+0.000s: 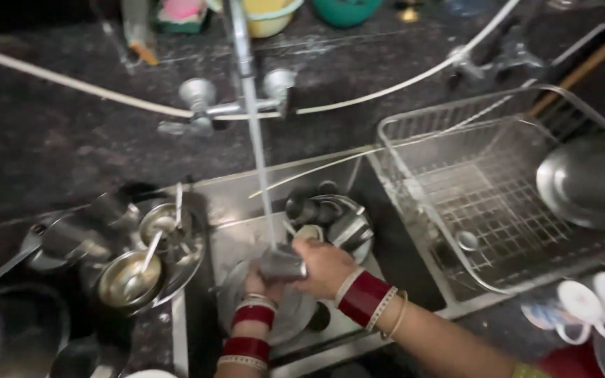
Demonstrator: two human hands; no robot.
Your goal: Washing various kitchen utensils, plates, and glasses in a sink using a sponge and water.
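Observation:
A small steel tumbler point(281, 264) lies on its side under the stream of water point(260, 175) that runs from the tap point(241, 42). My right hand point(327, 267) grips the tumbler from the right. My left hand point(255, 281) holds its left end from below. Both wrists wear red and white bangles. Under my hands a steel plate point(294, 318) lies in the sink point(227, 210). More steel cups and bowls point(330, 217) are piled at the back of the sink.
A heap of steel bowls, plates and spoons point(134, 245) sits on the dark counter to the left. A wire drying rack point(484, 189) stands on the right with a steel plate point(589, 182) leaning in it. White cups point(596, 301) are at the lower right.

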